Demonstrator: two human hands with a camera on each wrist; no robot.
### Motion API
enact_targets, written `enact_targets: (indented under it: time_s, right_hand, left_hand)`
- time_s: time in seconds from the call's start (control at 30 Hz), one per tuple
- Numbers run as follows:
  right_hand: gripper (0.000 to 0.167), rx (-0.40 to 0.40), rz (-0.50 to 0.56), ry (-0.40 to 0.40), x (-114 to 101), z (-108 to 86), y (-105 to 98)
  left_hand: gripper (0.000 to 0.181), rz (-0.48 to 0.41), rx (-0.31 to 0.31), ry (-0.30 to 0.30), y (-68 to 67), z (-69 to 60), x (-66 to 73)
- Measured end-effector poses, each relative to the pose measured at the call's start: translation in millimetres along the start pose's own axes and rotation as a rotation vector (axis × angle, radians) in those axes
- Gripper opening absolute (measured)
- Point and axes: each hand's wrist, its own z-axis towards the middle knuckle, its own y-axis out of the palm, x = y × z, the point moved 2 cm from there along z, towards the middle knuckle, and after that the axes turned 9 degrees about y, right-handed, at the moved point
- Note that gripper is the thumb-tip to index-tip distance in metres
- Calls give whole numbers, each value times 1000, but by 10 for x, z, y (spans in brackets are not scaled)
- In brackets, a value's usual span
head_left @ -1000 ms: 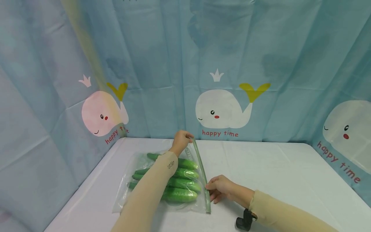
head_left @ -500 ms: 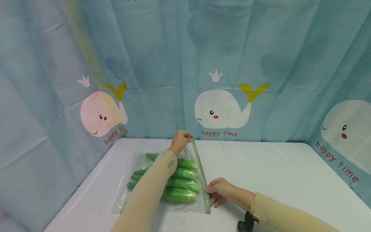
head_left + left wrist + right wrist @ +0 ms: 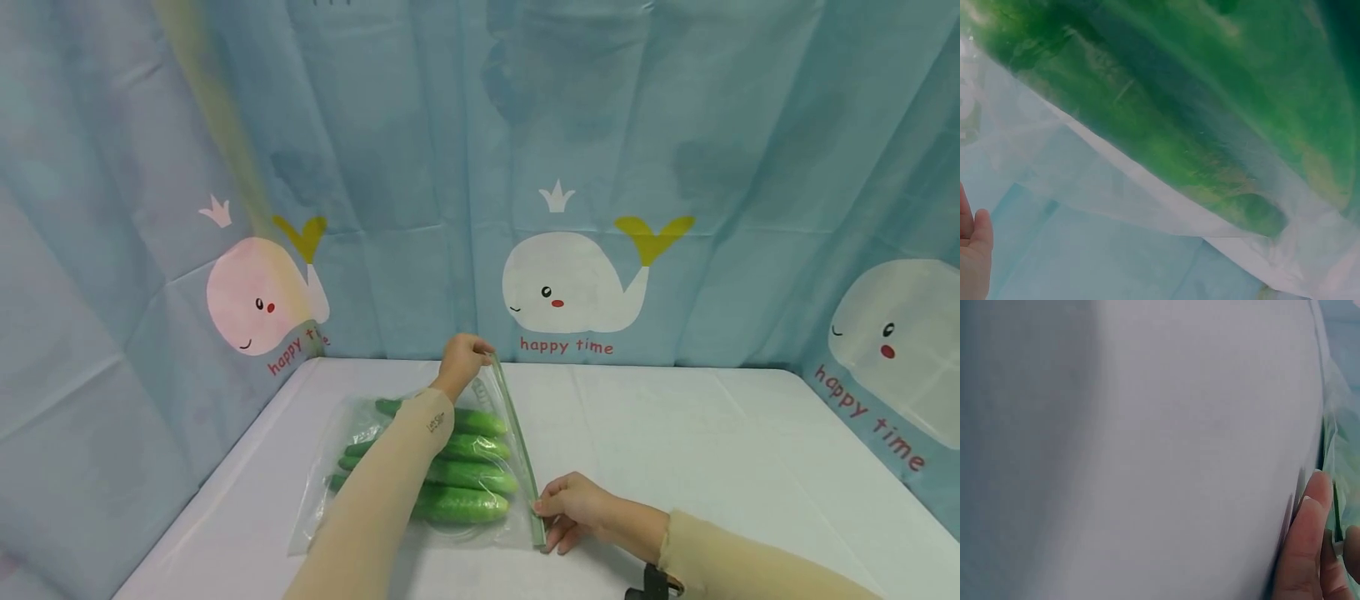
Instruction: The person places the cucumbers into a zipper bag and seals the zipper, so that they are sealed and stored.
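A clear zip bag [image 3: 307, 521] lies flat on the table with several cucumbers [image 3: 461, 504] inside, side by side. Its green zip strip [image 3: 516, 429] runs along the right side. At the strip's far end, my left hand [image 3: 461, 365] pinches the bag's corner. Near the strip's close end, my right hand [image 3: 576, 510] pinches the zip between thumb and fingers. The left sleeve hides part of the cucumbers. Through the film, the left wrist view shows cucumbers [image 3: 1147, 144] close up. In the right wrist view, the fingers [image 3: 1304, 550] are at the bag's edge.
The white table [image 3: 675, 442] extends to the right of the bag. Behind it hangs a blue curtain [image 3: 397, 292] printed with whales. A black wrist device [image 3: 654, 583] sits under the right sleeve.
My right hand has slid along the zip strip toward the near end. My left hand stays at the far corner, shifted very slightly left in view.
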Motion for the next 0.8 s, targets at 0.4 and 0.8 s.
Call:
enact_targets:
  time_s: [0.4, 0.8]
  right_hand:
    - [20, -67, -59, -24, 90, -143, 63]
    - [18, -101, -185, -4, 19, -153, -35]
  left_hand:
    - [19, -32, 37, 20, 3, -16, -81]
    - [26, -60, 2, 92, -67, -247, -134]
